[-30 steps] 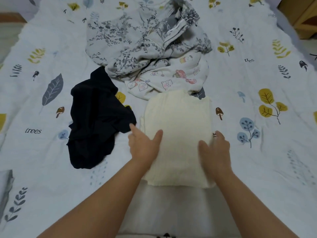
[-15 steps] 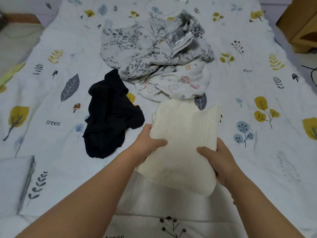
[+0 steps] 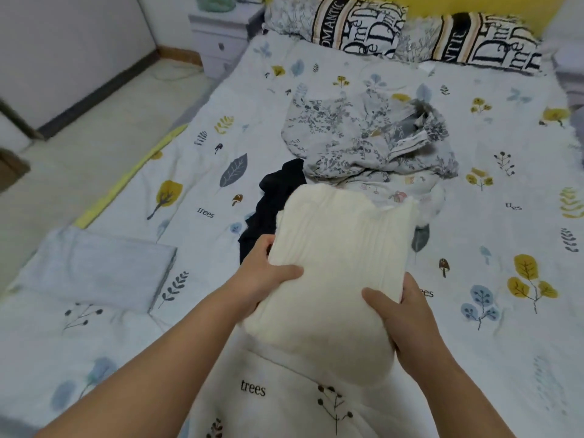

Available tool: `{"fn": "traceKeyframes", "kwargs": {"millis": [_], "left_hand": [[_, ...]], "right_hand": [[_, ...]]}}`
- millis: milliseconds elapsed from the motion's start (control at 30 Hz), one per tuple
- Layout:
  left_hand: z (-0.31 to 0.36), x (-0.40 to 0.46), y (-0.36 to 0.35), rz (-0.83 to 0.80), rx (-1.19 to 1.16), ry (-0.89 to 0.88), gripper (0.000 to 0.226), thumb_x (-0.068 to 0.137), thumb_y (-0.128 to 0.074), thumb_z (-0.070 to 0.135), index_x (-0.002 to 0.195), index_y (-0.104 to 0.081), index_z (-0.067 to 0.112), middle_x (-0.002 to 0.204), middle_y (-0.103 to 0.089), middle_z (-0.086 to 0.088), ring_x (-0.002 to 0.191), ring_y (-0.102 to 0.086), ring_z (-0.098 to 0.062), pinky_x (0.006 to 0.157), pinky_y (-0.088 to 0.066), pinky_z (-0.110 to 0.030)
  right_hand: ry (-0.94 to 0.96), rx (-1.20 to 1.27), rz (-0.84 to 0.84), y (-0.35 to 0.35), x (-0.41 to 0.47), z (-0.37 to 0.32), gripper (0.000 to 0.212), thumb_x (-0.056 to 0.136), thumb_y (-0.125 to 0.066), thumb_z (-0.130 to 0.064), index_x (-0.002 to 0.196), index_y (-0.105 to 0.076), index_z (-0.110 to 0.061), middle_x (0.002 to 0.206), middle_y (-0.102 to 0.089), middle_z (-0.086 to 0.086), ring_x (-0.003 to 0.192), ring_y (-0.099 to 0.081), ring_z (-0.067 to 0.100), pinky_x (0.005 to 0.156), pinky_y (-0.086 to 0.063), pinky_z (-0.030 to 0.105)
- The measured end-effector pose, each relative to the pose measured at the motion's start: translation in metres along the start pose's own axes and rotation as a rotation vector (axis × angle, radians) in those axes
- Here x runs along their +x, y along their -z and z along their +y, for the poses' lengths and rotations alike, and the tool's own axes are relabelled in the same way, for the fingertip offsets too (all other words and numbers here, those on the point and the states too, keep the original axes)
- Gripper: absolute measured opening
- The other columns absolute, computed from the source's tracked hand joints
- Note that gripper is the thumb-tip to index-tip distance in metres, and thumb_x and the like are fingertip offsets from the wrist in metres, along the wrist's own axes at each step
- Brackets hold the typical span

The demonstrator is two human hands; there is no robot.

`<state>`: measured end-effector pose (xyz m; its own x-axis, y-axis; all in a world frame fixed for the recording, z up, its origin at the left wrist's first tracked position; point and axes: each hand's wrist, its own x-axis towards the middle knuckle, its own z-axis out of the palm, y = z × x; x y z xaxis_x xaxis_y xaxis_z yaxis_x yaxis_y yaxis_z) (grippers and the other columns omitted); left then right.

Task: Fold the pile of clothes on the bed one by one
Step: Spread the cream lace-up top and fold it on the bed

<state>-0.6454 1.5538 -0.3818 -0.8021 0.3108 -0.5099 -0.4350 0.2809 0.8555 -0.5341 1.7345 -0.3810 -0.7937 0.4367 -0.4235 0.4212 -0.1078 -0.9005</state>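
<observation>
Both hands are gripping a folded cream knit garment [image 3: 335, 273] and holding it up above the near edge of the bed [image 3: 505, 311]. The left hand [image 3: 265, 276] is clamping its left side, thumb lying across the top and fingers tucked underneath; the right hand [image 3: 401, 314] is clasping its near right corner the same way. Beyond the garment, a crumpled black garment [image 3: 271, 197] is lying toward the middle of the bed, partly hidden behind it. A grey floral garment [image 3: 363, 137] is sitting heaped farther toward the head edge, over a pale cartoon-print piece [image 3: 407, 191]. A folded grey piece [image 3: 94, 267] is resting by the left edge.
</observation>
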Motion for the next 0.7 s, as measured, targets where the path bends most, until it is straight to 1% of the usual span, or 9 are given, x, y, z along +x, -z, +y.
{"fn": "traceKeyframes", "kwargs": {"millis": [67, 167, 267, 367, 467, 567, 600, 633, 700], "left_hand": [[0.004, -0.017, 0.019, 0.056, -0.024, 0.001, 0.047, 0.078, -0.071, 0.009, 0.113, -0.043, 0.024, 0.100, -0.058, 0.004, 0.083, -0.059, -0.010, 0.060, -0.045, -0.025], [0.006, -0.037, 0.052, 0.132, -0.047, 0.018, 0.050, 0.077, -0.072, 0.009, 0.116, -0.044, 0.022, 0.104, -0.059, -0.001, 0.085, -0.060, -0.015, 0.063, -0.047, -0.029], [0.008, -0.056, 0.091, 0.178, -0.062, 0.045, 0.048, 0.077, -0.072, 0.008, 0.115, -0.046, 0.021, 0.103, -0.059, -0.002, 0.083, -0.060, -0.015, 0.061, -0.047, -0.027], [0.005, -0.067, 0.135, 0.213, -0.047, 0.061, 0.054, 0.062, -0.079, 0.018, 0.106, -0.049, 0.027, 0.108, -0.060, -0.005, 0.089, -0.061, -0.020, 0.067, -0.048, -0.031], [0.001, -0.072, 0.184, 0.249, -0.022, 0.064, 0.056, 0.053, -0.072, 0.027, 0.105, -0.049, 0.029, 0.109, -0.059, -0.005, 0.091, -0.061, -0.022, 0.069, -0.049, -0.032], [-0.010, -0.069, 0.237, 0.274, -0.008, 0.088, 0.060, 0.050, -0.076, 0.029, 0.104, -0.050, 0.032, 0.111, -0.061, -0.006, 0.096, -0.062, -0.027, 0.080, -0.052, -0.040], [-0.014, -0.067, 0.255, 0.277, -0.010, 0.100, 0.064, 0.046, -0.078, 0.030, 0.104, -0.051, 0.032, 0.111, -0.061, -0.007, 0.096, -0.063, -0.027, 0.081, -0.052, -0.040], [-0.019, -0.064, 0.272, 0.282, -0.018, 0.114, 0.066, 0.042, -0.079, 0.031, 0.103, -0.052, 0.033, 0.111, -0.062, -0.007, 0.095, -0.063, -0.027, 0.079, -0.052, -0.039], [-0.028, -0.057, 0.305, 0.299, -0.026, 0.126, 0.061, 0.044, -0.078, 0.026, 0.098, -0.051, 0.034, 0.110, -0.062, -0.007, 0.094, -0.063, -0.025, 0.073, -0.051, -0.035]], "right_hand": [[0.011, -0.009, -0.043, -0.016, -0.008, -0.011, 0.029, 0.083, -0.065, -0.011, 0.103, -0.052, -0.029, 0.105, -0.062, -0.003, 0.096, -0.059, 0.019, 0.083, -0.051, 0.043], [0.035, -0.007, -0.129, -0.045, -0.021, -0.026, 0.038, 0.084, -0.064, -0.010, 0.116, -0.047, -0.024, 0.103, -0.059, -0.007, 0.095, -0.057, 0.013, 0.077, -0.048, 0.034], [0.035, -0.009, -0.203, -0.081, -0.030, -0.033, 0.037, 0.084, -0.064, -0.009, 0.114, -0.047, -0.023, 0.104, -0.059, -0.007, 0.094, -0.056, 0.010, 0.070, -0.046, 0.029], [0.055, 0.000, -0.256, -0.123, -0.038, -0.035, 0.037, 0.084, -0.064, -0.008, 0.111, -0.047, -0.026, 0.106, -0.059, -0.008, 0.091, -0.055, 0.005, 0.066, -0.045, 0.022], [0.053, 0.037, -0.319, -0.170, -0.043, -0.036, 0.036, 0.086, -0.061, -0.006, 0.108, -0.045, -0.028, 0.099, -0.056, -0.014, 0.086, -0.052, -0.001, 0.061, -0.041, 0.015], [0.054, 0.061, -0.357, -0.225, -0.044, -0.032, 0.042, 0.086, -0.060, -0.005, 0.117, -0.043, -0.027, 0.103, -0.056, -0.014, 0.091, -0.053, 0.000, 0.068, -0.044, 0.017], [0.052, 0.065, -0.363, -0.244, -0.043, -0.028, 0.045, 0.086, -0.061, -0.005, 0.121, -0.043, -0.027, 0.106, -0.057, -0.014, 0.094, -0.054, 0.001, 0.071, -0.045, 0.019], [0.044, 0.063, -0.364, -0.264, -0.043, -0.025, 0.046, 0.086, -0.061, -0.005, 0.122, -0.043, -0.027, 0.108, -0.058, -0.012, 0.097, -0.055, 0.004, 0.074, -0.046, 0.022], [0.025, 0.054, -0.362, -0.300, -0.040, -0.018, 0.046, 0.084, -0.063, -0.007, 0.121, -0.044, -0.026, 0.109, -0.059, -0.010, 0.101, -0.057, 0.008, 0.079, -0.048, 0.026]]}}
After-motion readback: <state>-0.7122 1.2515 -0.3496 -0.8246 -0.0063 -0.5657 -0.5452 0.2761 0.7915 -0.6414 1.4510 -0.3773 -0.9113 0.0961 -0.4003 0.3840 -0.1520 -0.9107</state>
